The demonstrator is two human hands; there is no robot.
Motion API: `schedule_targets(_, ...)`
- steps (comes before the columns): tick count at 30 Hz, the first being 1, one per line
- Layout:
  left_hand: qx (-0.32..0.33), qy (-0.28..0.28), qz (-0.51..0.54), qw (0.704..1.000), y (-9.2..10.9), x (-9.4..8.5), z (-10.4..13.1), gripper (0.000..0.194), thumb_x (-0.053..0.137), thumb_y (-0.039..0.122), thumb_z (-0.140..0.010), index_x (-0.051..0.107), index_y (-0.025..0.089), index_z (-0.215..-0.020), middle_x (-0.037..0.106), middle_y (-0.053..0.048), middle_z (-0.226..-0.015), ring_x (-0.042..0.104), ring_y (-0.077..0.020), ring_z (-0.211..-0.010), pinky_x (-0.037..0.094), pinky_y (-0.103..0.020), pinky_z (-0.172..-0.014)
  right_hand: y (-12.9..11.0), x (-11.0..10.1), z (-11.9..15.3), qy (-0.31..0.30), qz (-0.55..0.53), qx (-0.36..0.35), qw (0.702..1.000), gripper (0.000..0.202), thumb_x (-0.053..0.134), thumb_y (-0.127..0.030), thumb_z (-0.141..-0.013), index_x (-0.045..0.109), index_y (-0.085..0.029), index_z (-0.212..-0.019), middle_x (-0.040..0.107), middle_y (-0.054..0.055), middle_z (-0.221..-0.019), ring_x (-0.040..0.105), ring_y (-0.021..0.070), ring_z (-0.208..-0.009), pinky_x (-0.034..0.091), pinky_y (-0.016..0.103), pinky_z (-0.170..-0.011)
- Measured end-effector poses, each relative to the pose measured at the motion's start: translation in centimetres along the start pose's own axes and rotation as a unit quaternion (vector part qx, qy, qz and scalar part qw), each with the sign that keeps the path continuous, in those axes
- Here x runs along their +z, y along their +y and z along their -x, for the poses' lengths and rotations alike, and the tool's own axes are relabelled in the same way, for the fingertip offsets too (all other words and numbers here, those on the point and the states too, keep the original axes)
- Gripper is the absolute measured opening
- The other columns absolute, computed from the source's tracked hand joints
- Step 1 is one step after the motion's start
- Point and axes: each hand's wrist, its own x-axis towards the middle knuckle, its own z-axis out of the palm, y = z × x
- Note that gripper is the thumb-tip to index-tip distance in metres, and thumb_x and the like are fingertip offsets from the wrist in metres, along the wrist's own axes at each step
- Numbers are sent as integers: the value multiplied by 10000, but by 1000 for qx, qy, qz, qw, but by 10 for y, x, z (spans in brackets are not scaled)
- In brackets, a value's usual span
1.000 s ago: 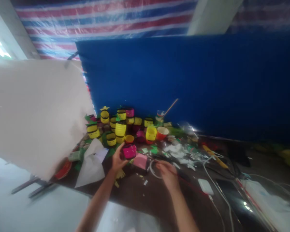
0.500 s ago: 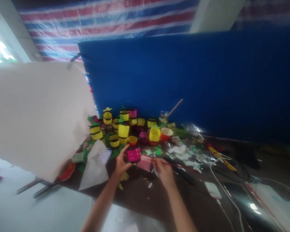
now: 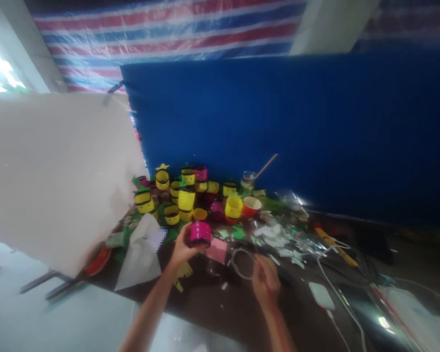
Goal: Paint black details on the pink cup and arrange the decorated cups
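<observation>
My left hand (image 3: 183,248) is closed around a small magenta cup (image 3: 200,233) with dark rims, raised over the dark table. To its right, my right hand (image 3: 266,278) is closed in a pinch. A thin red stick (image 3: 275,320) seems to run from that hand back along the forearm; its tip is too blurred to make out. Beside those fingers lies a clear round ring or lid (image 3: 243,264). A pink rectangular sheet (image 3: 217,250) is on the table between the hands.
Several yellow cups (image 3: 186,199) with dark bands crowd the back, near an orange-red cup (image 3: 251,207) and a jar (image 3: 248,180) holding a stick. White scraps (image 3: 273,237), a yellow-handled tool (image 3: 336,247), cables and a white charger (image 3: 321,295) lie rightward. A blue panel (image 3: 260,122) stands behind.
My right hand has moved right and down, away from the cup, and the red stick has swung back toward the forearm. The magenta cup has tilted slightly in my left hand.
</observation>
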Motion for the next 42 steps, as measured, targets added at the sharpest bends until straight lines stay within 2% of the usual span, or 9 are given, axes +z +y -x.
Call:
schedule_targets(9, -88, -126, 68, 986, 24, -22, 12, 703, 818, 270, -489, 528, 184, -1124, 618, -114, -1117, 605, -255, -1005, 500, -351, -829, 0, 7, 4, -5, 0, 56, 998, 227, 429, -215, -884, 613, -145, -998, 641, 122, -913, 610, 217, -879, 498, 392, -785)
schedule_targets(14, -34, 6, -162, 986, 60, -77, 22, 747, 803, 385, -496, 505, 212, -1159, 606, -106, -1130, 623, -232, -912, 512, -333, -744, 2, 9, 7, -27, -40, 65, 997, 207, 441, -226, -875, 618, -154, -957, 635, 122, -891, 607, 220, -854, 497, 396, -766)
schedule_targets(16, -21, 127, -314, 941, 79, -105, 24, 793, 773, 451, -519, 467, 216, -1211, 589, -104, -1157, 626, -211, -802, 503, -328, -666, 2, 10, 8, -27, -41, 68, 996, 205, 441, -224, -875, 616, -153, -953, 632, 126, -895, 605, 222, -858, 495, 398, -765)
schedule_targets(19, -38, 276, -525, 804, 104, -144, 27, 800, 676, 551, -595, 431, 179, -1260, 636, -97, -1008, 607, -238, -766, 460, -345, -653, 2, 10, 9, -26, -38, 71, 996, 202, 442, -223, -876, 614, -149, -953, 628, 130, -898, 600, 219, -857, 489, 393, -765)
schedule_targets(22, -38, 277, -701, 656, 117, -171, 24, 747, 576, 594, -661, 462, 139, -1242, 620, -149, -1044, 551, -337, -952, 399, -420, -765, 2, 10, 10, -25, -44, 75, 996, 204, 446, -238, -876, 617, -148, -942, 628, 126, -890, 596, 216, -846, 486, 386, -759)
schedule_targets(24, -40, 264, -755, 599, 118, -181, 19, 712, 518, 586, -708, 458, 125, -1247, 604, -165, -1077, 517, -359, -985, 366, -440, -779, 3, 10, 10, -28, -44, 76, 996, 215, 443, -258, -878, 621, -150, -932, 630, 123, -881, 597, 217, -838, 483, 387, -756)
schedule_targets(27, -36, 230, -789, 569, 114, -188, 3, 673, 483, 541, -752, 437, 106, -1263, 583, -179, -1102, 497, -358, -972, 339, -443, -775, 3, 11, 8, -27, -48, 72, 996, 222, 442, -273, -879, 623, -148, -913, 631, 118, -855, 599, 211, -814, 485, 381, -739)
schedule_targets(34, -47, 116, -821, 557, 92, -197, -40, 621, 545, 363, -746, 405, 66, -1273, 539, -223, -1115, 473, -363, -990, 322, -441, -787, 0, 10, 6, -34, -58, 87, 994, 236, 446, -308, -875, 630, -159, -886, 638, 114, -835, 609, 211, -781, 493, 377, -713)
schedule_targets(42, -44, 90, -839, 535, 76, -202, -64, 571, 492, 198, -736, 377, 67, -1280, 508, -225, -1140, 462, -344, -990, 338, -431, -782, 2, 10, 8, -32, -64, 112, 991, 249, 451, -337, -866, 634, -168, -863, 638, 108, -829, 607, 218, -789, 492, 398, -736)
